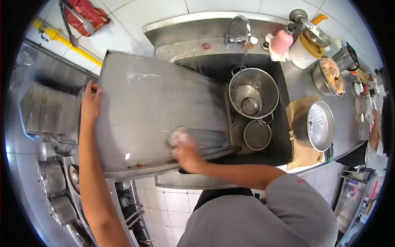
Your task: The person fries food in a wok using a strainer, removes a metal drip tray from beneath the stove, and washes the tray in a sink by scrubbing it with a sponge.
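A large metal sheet (140,99) with wet, soapy patches lies tilted over the left part of the sink, its right end down in the basin. My left hand (91,101) grips its upper left edge, fingers curled over the rim. On the lower middle of the sheet, my right hand (187,152) presses a pale scrubbing pad (178,136); both are blurred by motion. Right of the sheet, water runs from the tap (242,24) into a big steel pot (269,88) that holds a smaller round vessel. Below that pot sits a smaller pot (257,135).
On the right counter are a soapy steel bowl (321,126) on a brown cloth (302,158), a pink soap bottle (282,42), and a bowl of food (331,74). Pots (52,177) stand lower left. Another person's arm (375,129) shows far right.
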Tool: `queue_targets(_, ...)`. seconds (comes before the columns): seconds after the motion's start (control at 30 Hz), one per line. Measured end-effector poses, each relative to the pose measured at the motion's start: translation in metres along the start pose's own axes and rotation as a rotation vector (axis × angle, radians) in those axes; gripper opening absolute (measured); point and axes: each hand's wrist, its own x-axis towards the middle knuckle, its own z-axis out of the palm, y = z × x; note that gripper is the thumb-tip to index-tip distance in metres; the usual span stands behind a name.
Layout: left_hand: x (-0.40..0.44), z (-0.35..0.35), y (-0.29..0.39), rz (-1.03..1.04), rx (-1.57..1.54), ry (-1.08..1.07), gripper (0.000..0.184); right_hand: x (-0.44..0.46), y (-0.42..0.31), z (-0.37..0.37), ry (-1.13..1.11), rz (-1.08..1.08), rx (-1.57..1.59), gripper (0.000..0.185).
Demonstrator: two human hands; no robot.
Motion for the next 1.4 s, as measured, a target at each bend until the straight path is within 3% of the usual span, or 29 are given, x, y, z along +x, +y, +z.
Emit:
queue_targets(0.03, 0.003, 0.000, 0.005, 0.011, -0.004, 0.005, 0.054, 0.007, -0.033, -0.017, 0.140, -0.167, 0.238, 0.049)
queue_targets(0.07, 0.000, -0.001, 0.010, -0.054, -0.088, -0.030, 0.054, 0.013, -0.032, -0.020, 0.147, -0.170, 0.235, 0.049)
queue_targets(0.13, -0.005, -0.004, 0.018, -0.116, -0.158, -0.065, 0.053, 0.031, -0.031, -0.022, 0.229, -0.487, 0.058, 0.044)
queue_targets(0.2, -0.008, -0.006, 0.024, -0.028, -0.031, -0.040, 0.052, 0.031, 0.042, -0.023, 0.182, -0.282, 0.131, 0.047)
queue_targets(0.23, -0.006, -0.006, 0.020, -0.030, -0.031, -0.031, 0.052, 0.031, 0.070, -0.042, 0.054, 0.016, 0.125, 0.052)
queue_targets(0.27, -0.004, -0.004, 0.018, -0.037, -0.087, -0.054, 0.050, 0.025, 0.145, -0.002, 0.231, 0.182, 0.110, 0.052)
queue_targets(0.3, -0.004, -0.001, 0.015, -0.041, -0.140, -0.086, 0.049, 0.025, 0.175, -0.014, 0.274, 0.403, 0.258, 0.053)
queue_targets(0.37, -0.004, 0.001, 0.013, 0.001, -0.089, -0.079, 0.046, 0.045, 0.204, -0.006, 0.463, 0.543, 0.050, 0.052)
queue_targets(0.43, -0.002, -0.002, 0.014, 0.043, -0.039, -0.069, 0.044, 0.092, 0.162, -0.014, 0.592, 0.323, -0.060, 0.040)
queue_targets(0.5, -0.002, -0.001, 0.022, -0.014, -0.167, -0.091, 0.039, 0.145, 0.068, -0.040, 0.370, 0.320, 0.405, 0.031)
queue_targets(0.53, -0.001, 0.001, 0.021, -0.007, -0.172, -0.093, 0.039, 0.158, 0.029, -0.029, 0.442, -0.012, -0.037, 0.032)
queue_targets(0.6, 0.001, 0.003, 0.012, 0.005, -0.277, -0.086, 0.038, 0.136, -0.042, -0.057, 0.567, -0.290, 0.096, 0.038)
queue_targets(0.63, -0.001, -0.001, 0.018, 0.013, -0.274, -0.083, 0.038, 0.133, -0.033, -0.054, 0.575, -0.293, 0.096, 0.038)
queue_targets(0.7, -0.006, -0.008, 0.035, -0.081, -0.033, -0.074, 0.038, 0.126, 0.027, -0.040, 0.416, -0.201, 0.114, 0.042)
queue_targets(0.73, -0.004, -0.004, 0.030, -0.075, -0.041, -0.074, 0.038, 0.132, 0.081, -0.029, 0.451, -0.076, 0.153, 0.044)
queue_targets(0.77, -0.003, 0.001, 0.023, -0.064, -0.135, -0.086, 0.038, 0.125, 0.119, -0.040, 0.445, 0.136, 0.050, 0.044)
queue_targets(0.8, -0.001, 0.004, 0.020, -0.052, -0.224, -0.099, 0.038, 0.111, 0.162, -0.050, 0.250, 0.426, 0.334, 0.040)
queue_targets(0.83, -0.001, 0.005, 0.023, -0.047, -0.226, -0.099, 0.038, 0.111, 0.233, -0.010, 0.495, 0.362, 0.012, 0.035)
queue_targets(0.87, -0.001, 0.003, 0.030, -0.066, -0.151, -0.094, 0.038, 0.119, 0.239, -0.011, 0.498, 0.364, 0.014, 0.035)
queue_targets(0.93, 0.002, 0.003, 0.033, -0.076, -0.078, -0.081, 0.038, 0.155, 0.248, -0.031, 0.248, 0.339, -0.250, 0.044)
queue_targets(0.97, 0.002, 0.005, 0.029, -0.048, -0.079, -0.072, 0.038, 0.177, 0.168, -0.074, 0.253, 0.457, -0.127, 0.040)
queue_targets(1.0, 0.004, 0.007, 0.026, -0.024, -0.078, -0.064, 0.038, 0.207, 0.141, -0.066, 0.696, 0.154, 0.023, 0.037)
queue_targets(1.07, 0.004, 0.006, 0.029, -0.100, -0.152, -0.111, 0.039, 0.222, 0.042, -0.098, 0.635, -0.197, 0.267, 0.039)
queue_targets(1.17, 0.003, 0.002, 0.035, -0.120, -0.167, -0.116, 0.039, 0.230, 0.053, -0.081, 0.707, -0.290, 0.194, 0.040)
queue_targets(1.23, 0.001, 0.004, 0.034, -0.075, -0.104, -0.111, 0.038, 0.220, 0.139, -0.054, 0.763, 0.050, 0.074, 0.042)
queue_targets(1.27, 0.002, 0.007, 0.033, -0.085, -0.191, -0.118, 0.038, 0.196, 0.182, -0.061, 0.633, 0.255, 0.149, 0.045)
queue_targets(1.3, 0.005, 0.011, 0.035, -0.093, -0.280, -0.118, 0.037, 0.172, 0.229, -0.047, 0.673, 0.286, -0.055, 0.041)
queue_targets(1.33, 0.010, 0.014, 0.039, -0.098, -0.291, -0.119, 0.037, 0.151, 0.272, -0.029, 0.682, 0.433, 0.081, 0.041)
queue_targets(1.4, 0.020, 0.015, 0.049, -0.051, -0.177, -0.143, 0.038, 0.127, 0.374, 0.017, 0.442, 0.555, -0.179, 0.042)
